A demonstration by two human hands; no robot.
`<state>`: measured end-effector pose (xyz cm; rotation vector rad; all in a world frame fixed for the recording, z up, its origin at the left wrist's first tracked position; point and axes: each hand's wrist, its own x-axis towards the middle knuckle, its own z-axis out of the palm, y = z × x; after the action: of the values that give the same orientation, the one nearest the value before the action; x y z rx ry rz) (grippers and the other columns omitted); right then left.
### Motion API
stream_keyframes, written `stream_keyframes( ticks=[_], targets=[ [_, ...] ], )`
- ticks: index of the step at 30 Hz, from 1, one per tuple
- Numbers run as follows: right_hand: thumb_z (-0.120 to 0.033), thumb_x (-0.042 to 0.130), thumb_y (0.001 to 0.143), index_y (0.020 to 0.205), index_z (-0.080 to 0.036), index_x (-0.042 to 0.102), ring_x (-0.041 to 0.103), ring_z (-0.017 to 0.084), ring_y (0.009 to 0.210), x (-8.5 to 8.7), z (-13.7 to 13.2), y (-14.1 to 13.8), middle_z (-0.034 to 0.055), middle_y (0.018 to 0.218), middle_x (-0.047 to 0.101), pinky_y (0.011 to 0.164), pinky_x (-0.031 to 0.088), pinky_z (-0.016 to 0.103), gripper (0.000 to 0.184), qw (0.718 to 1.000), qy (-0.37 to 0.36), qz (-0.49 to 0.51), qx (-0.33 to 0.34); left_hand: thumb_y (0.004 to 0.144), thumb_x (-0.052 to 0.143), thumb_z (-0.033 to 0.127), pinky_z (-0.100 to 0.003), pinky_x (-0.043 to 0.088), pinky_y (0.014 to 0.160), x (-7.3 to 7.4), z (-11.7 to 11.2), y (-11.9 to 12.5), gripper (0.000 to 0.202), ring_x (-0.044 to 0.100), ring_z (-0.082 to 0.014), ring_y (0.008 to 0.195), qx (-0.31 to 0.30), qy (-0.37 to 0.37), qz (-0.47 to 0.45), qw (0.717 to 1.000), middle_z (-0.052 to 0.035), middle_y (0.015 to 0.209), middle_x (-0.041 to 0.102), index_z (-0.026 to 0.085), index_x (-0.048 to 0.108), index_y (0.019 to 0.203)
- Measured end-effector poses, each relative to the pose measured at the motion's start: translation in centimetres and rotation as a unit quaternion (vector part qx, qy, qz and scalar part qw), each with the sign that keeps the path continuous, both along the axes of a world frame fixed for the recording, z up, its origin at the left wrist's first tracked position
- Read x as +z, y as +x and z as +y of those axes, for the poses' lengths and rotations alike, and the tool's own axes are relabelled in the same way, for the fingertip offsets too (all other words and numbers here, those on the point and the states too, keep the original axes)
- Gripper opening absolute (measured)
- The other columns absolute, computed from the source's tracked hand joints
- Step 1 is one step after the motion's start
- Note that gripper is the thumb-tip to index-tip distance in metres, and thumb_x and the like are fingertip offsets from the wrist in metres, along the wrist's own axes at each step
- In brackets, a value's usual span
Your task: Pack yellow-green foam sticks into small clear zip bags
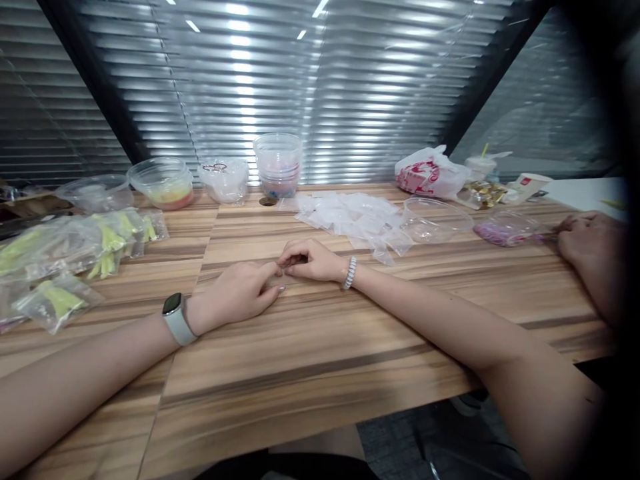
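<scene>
Over the middle of the table my two hands meet at the fingertips. My left hand (239, 291), with a grey-banded watch (179, 319) on its wrist, rests low on the wood; its thumb is stretched out apart from the index finger, and nothing shows between them. Curled into a pinch, my right hand (316, 260) has its fingertips against the left index finger. Whatever lies in that pinch, if anything, is too small to make out. A beaded bracelet (350, 273) circles the right wrist. Beyond the right hand is a pile of small clear plastic bags (350, 217).
Filled bags with yellow-green pieces (110, 237) lie at left. Along the back stand clear bowls (160, 180), stacked tubs (277, 163) and a red-and-white carrier bag (430, 175). A bowl of purple bits (505, 230) sits at right, near another person's hands (593, 247).
</scene>
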<state>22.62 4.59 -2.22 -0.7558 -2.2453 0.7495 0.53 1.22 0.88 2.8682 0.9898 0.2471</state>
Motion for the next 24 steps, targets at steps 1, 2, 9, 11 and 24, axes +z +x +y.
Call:
stream_keyframes(
  ticks=[1,2,9,11,24],
  targets=[
    [-0.015,0.060,0.078,0.093,-0.012,0.071,0.058,0.013,0.077,-0.1,0.2,0.1,0.0053,0.086,0.066,0.071,0.046,0.025,0.019,1.000,-0.021,0.009,-0.010,0.093,0.043,0.038,-0.033,0.046,0.071,-0.1,0.0,0.0,0.030,0.062,-0.0207,0.083,0.000,0.000,-0.001,1.000,-0.0064,0.095,0.065,0.021,0.055,0.114],
    [-0.011,0.058,0.075,0.093,-0.012,0.071,0.058,0.013,0.077,-0.3,0.3,0.1,0.0050,0.086,0.066,0.071,0.046,0.025,0.021,0.999,-0.037,0.016,-0.017,0.093,0.043,0.038,-0.033,0.046,0.072,-0.2,0.1,0.0,0.031,0.062,-0.0206,0.084,-0.002,0.001,-0.003,1.000,-0.0061,0.094,0.065,0.021,0.056,0.114],
    [-0.003,0.046,0.074,0.080,-0.013,0.069,0.058,0.013,0.083,-0.8,0.8,0.2,0.0034,0.085,0.066,0.080,0.045,0.026,0.026,0.998,-0.048,0.017,-0.043,0.092,0.044,0.039,-0.034,0.046,0.075,-0.7,0.3,0.1,0.033,0.063,-0.0202,0.087,-0.004,0.012,-0.015,1.000,-0.0041,0.100,0.067,0.023,0.055,0.119],
    [-0.004,0.046,0.076,0.080,-0.013,0.068,0.058,0.013,0.081,-0.7,0.8,0.2,0.0031,0.084,0.066,0.079,0.044,0.026,0.024,0.998,-0.047,0.012,-0.042,0.092,0.044,0.039,-0.034,0.046,0.075,-0.6,0.3,0.1,0.032,0.063,-0.0204,0.087,-0.003,0.013,-0.017,1.000,-0.0040,0.099,0.067,0.023,0.055,0.118],
    [-0.027,0.058,0.087,0.088,-0.015,0.070,0.060,0.015,0.083,0.2,-0.2,-0.1,0.0055,0.089,0.067,0.076,0.046,0.028,0.017,0.999,0.016,0.005,-0.047,0.093,0.044,0.038,-0.034,0.045,0.071,-0.5,0.2,0.0,0.028,0.062,-0.0198,0.082,-0.004,0.010,-0.025,1.000,-0.0039,0.094,0.066,0.021,0.057,0.111]
  ],
)
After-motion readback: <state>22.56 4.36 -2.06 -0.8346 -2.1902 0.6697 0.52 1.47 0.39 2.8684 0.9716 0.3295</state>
